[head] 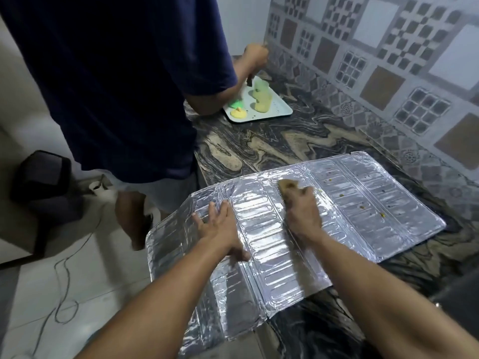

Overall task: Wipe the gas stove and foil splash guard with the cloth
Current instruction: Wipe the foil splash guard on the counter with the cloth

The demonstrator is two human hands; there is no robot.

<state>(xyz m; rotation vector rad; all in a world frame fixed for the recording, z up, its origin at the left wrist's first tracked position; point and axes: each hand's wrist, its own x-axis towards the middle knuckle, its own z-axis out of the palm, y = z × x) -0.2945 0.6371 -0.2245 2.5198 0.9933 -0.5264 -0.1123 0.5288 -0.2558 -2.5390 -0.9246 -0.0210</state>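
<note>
While the foil guard (272, 244) lies flat on the counter (259, 143), its near-left part overhanging the edge, the left hand (220, 229) presses it down, fingers spread. The right hand (303, 216) is closed on the cloth (286, 187) at the middle panel — blurred. Beyond it, the right panel carries food specks (363, 200): judged unwiped. Stove not in view — presumably left to do.

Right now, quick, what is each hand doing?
Left hand: open, pressed flat on the foil splash guard, holding nothing.
Right hand: closed on the cloth, pressing it onto the foil.
</note>
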